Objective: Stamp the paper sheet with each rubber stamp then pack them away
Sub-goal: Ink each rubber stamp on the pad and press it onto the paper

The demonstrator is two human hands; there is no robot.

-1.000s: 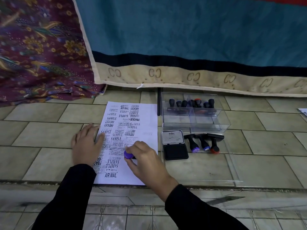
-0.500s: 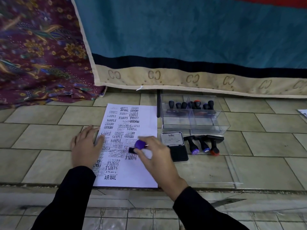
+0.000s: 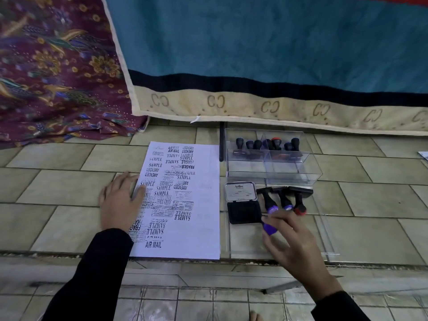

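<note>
In the head view, the right hand (image 3: 294, 237) pinches a purple-capped stamp (image 3: 269, 228), its other fingers loosely spread, just in front of the open ink pad (image 3: 244, 210) and to the right of the paper sheet (image 3: 203, 205). The left hand (image 3: 120, 202) lies flat, fingers straight, on the sheet's left edge. Three stamps (image 3: 283, 200) lie beside the pad, and behind them stands a clear box (image 3: 289, 174) with more stamps in it. Everything sits on a tiled floor (image 3: 58, 186). A blue quilt (image 3: 254, 54) and a floral cloth (image 3: 53, 66) lie behind.
</note>
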